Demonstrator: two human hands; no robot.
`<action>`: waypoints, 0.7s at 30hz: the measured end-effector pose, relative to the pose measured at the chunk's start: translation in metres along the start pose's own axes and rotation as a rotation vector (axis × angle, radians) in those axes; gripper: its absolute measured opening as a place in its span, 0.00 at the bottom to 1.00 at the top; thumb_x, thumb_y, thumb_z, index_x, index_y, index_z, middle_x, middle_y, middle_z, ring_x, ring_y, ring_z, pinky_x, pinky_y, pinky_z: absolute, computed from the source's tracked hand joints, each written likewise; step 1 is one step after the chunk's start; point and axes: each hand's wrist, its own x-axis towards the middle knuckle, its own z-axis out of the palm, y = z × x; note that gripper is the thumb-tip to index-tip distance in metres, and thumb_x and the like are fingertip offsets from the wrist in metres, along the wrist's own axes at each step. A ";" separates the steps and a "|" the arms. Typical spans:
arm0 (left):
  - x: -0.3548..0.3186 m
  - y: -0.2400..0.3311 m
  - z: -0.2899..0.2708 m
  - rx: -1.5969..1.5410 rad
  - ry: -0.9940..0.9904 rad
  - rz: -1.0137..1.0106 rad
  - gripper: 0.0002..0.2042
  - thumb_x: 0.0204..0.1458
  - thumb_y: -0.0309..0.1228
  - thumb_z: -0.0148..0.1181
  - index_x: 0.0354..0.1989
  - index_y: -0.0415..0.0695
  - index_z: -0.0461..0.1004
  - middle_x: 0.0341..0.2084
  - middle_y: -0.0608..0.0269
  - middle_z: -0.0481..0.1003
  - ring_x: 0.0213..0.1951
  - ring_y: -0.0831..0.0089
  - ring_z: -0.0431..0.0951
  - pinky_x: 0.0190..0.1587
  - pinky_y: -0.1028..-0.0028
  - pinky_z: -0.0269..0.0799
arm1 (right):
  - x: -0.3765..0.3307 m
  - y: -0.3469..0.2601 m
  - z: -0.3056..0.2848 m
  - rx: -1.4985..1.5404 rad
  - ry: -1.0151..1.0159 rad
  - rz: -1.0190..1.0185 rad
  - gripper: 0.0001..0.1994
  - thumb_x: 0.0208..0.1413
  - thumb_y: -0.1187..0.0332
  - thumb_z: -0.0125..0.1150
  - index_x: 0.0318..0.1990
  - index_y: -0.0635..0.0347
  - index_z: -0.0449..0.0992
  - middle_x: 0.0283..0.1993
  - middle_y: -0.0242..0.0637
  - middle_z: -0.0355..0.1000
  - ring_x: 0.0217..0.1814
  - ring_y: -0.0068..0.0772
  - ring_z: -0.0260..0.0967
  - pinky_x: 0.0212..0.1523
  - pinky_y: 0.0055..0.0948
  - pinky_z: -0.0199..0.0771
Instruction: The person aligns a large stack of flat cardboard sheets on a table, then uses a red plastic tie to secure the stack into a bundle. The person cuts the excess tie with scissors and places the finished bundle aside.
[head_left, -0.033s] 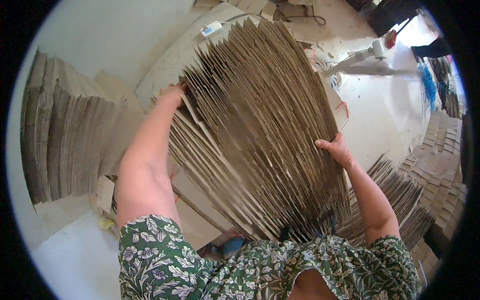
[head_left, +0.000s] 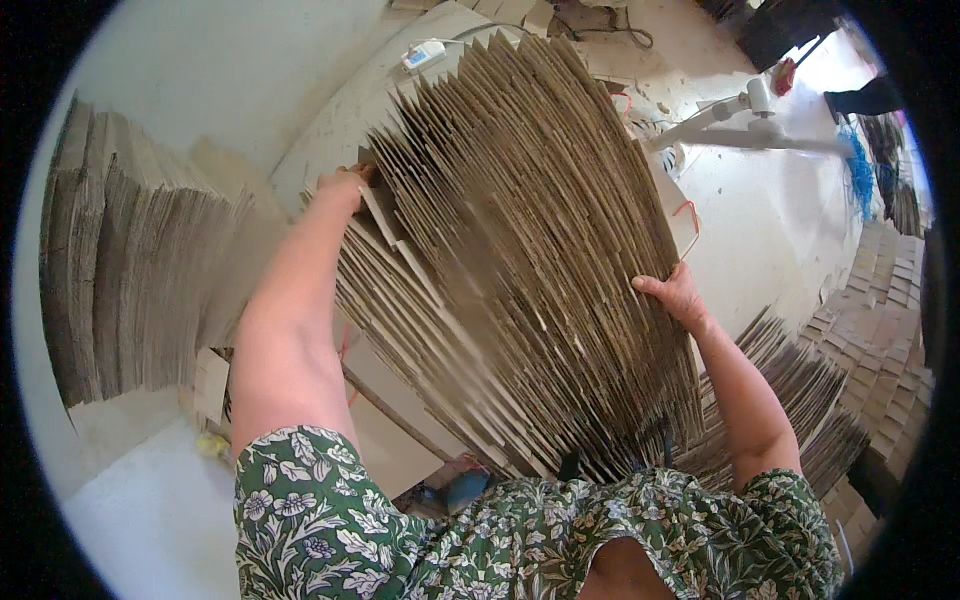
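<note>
A large stack of brown cardboard sheets [head_left: 530,230] stands on edge before me, its upper edges fanned out. My left hand [head_left: 345,188] is at the stack's far left side, its fingers curled into the gap beside the sheets and partly hidden. Below that hand, a looser row of paler cardboard sheets [head_left: 420,340] leans along the stack's left side. On the right, my right hand [head_left: 672,297] grips the outermost sheets. Its thumb lies over their edges, while the other fingers are mostly hidden behind the outer face.
Another tall cardboard pile [head_left: 150,270] stands against the wall at left. More upright sheets [head_left: 785,390] lie beyond my right forearm, near flat cardboard pieces [head_left: 880,320] on the floor. A white box-shaped device with a cable [head_left: 423,56] sits at the back, and a white jointed arm [head_left: 725,115] reaches in at right.
</note>
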 end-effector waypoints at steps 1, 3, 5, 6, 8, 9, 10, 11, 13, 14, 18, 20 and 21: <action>-0.005 -0.006 -0.007 0.080 -0.138 -0.072 0.37 0.47 0.29 0.60 0.68 0.48 0.52 0.61 0.59 0.64 0.62 0.61 0.64 0.54 0.59 0.69 | 0.003 -0.003 -0.001 0.037 -0.056 0.017 0.33 0.42 0.67 0.75 0.55 0.71 0.67 0.48 0.42 0.74 0.48 0.33 0.71 0.52 0.34 0.72; 0.039 -0.043 0.031 -0.164 -0.150 -0.200 0.38 0.53 0.35 0.56 0.71 0.51 0.43 0.65 0.55 0.60 0.65 0.62 0.59 0.57 0.52 0.65 | 0.007 0.003 0.006 -0.031 -0.008 -0.019 0.33 0.42 0.65 0.75 0.55 0.71 0.68 0.48 0.41 0.74 0.47 0.32 0.71 0.51 0.34 0.72; 0.061 -0.050 0.061 -0.268 0.027 -0.300 0.40 0.54 0.39 0.56 0.72 0.51 0.40 0.65 0.52 0.59 0.65 0.60 0.61 0.58 0.53 0.63 | 0.005 0.004 0.010 -0.091 0.083 0.016 0.32 0.42 0.64 0.75 0.54 0.71 0.68 0.47 0.41 0.74 0.46 0.32 0.71 0.50 0.34 0.72; 0.064 -0.045 0.064 -0.305 0.094 -0.326 0.41 0.54 0.41 0.57 0.72 0.52 0.39 0.65 0.50 0.59 0.64 0.59 0.61 0.59 0.54 0.63 | 0.005 0.005 0.006 -0.101 0.030 0.009 0.32 0.42 0.64 0.75 0.54 0.71 0.69 0.47 0.41 0.75 0.46 0.32 0.71 0.50 0.34 0.72; 0.058 -0.023 0.048 -0.381 0.132 -0.290 0.44 0.52 0.42 0.61 0.72 0.52 0.39 0.64 0.48 0.61 0.63 0.56 0.63 0.60 0.58 0.63 | 0.007 0.002 -0.007 -0.140 -0.060 -0.012 0.32 0.42 0.64 0.74 0.54 0.71 0.69 0.47 0.41 0.75 0.46 0.32 0.71 0.50 0.34 0.73; 0.057 -0.028 0.046 -0.437 0.150 -0.268 0.45 0.51 0.41 0.63 0.72 0.51 0.40 0.63 0.47 0.61 0.62 0.55 0.64 0.61 0.59 0.63 | 0.007 -0.001 -0.006 -0.123 -0.057 -0.016 0.32 0.42 0.64 0.74 0.54 0.71 0.68 0.47 0.41 0.75 0.46 0.32 0.71 0.50 0.34 0.72; 0.065 -0.058 0.063 -0.536 0.163 -0.225 0.45 0.49 0.41 0.66 0.72 0.51 0.42 0.62 0.47 0.63 0.61 0.54 0.65 0.61 0.61 0.63 | 0.007 -0.003 0.002 -0.099 -0.081 -0.023 0.32 0.42 0.65 0.74 0.54 0.71 0.68 0.47 0.41 0.74 0.46 0.32 0.71 0.50 0.34 0.72; 0.073 -0.073 0.073 -0.636 0.176 -0.159 0.46 0.47 0.40 0.68 0.71 0.50 0.44 0.61 0.47 0.64 0.61 0.53 0.66 0.61 0.62 0.63 | 0.007 -0.004 0.006 -0.079 -0.087 -0.021 0.32 0.43 0.65 0.73 0.55 0.71 0.68 0.48 0.41 0.74 0.46 0.32 0.71 0.51 0.34 0.72; 0.078 -0.049 0.055 -0.750 0.210 -0.158 0.42 0.44 0.37 0.70 0.67 0.47 0.53 0.56 0.47 0.69 0.57 0.51 0.69 0.59 0.60 0.65 | 0.000 -0.003 -0.002 -0.078 -0.007 0.017 0.32 0.43 0.65 0.73 0.55 0.71 0.68 0.48 0.40 0.74 0.46 0.33 0.71 0.51 0.34 0.72; 0.084 -0.045 0.051 -0.803 0.192 -0.180 0.40 0.44 0.39 0.71 0.66 0.46 0.56 0.55 0.47 0.71 0.56 0.51 0.70 0.58 0.59 0.65 | -0.004 -0.003 -0.004 -0.074 0.022 0.034 0.32 0.43 0.65 0.73 0.55 0.70 0.68 0.48 0.40 0.74 0.46 0.33 0.71 0.52 0.34 0.72; 0.103 -0.192 0.132 -0.663 -0.035 -0.362 0.40 0.45 0.45 0.70 0.65 0.47 0.57 0.56 0.47 0.69 0.55 0.50 0.70 0.57 0.59 0.66 | 0.019 0.002 0.024 0.016 -0.181 -0.095 0.32 0.43 0.67 0.73 0.55 0.69 0.68 0.49 0.40 0.74 0.48 0.32 0.71 0.52 0.34 0.72; 0.142 -0.075 0.106 -0.552 0.038 -0.203 0.41 0.45 0.46 0.69 0.66 0.54 0.53 0.60 0.50 0.63 0.60 0.51 0.64 0.60 0.55 0.61 | 0.011 0.015 -0.007 -0.028 -0.073 -0.069 0.31 0.44 0.67 0.73 0.56 0.69 0.68 0.50 0.40 0.73 0.49 0.32 0.70 0.52 0.34 0.71; 0.139 -0.049 0.097 -0.500 0.078 -0.177 0.41 0.45 0.46 0.68 0.67 0.57 0.52 0.62 0.52 0.60 0.62 0.51 0.60 0.61 0.53 0.58 | 0.005 0.012 -0.014 -0.058 -0.045 -0.024 0.31 0.44 0.67 0.73 0.56 0.69 0.68 0.50 0.40 0.73 0.49 0.32 0.71 0.52 0.34 0.72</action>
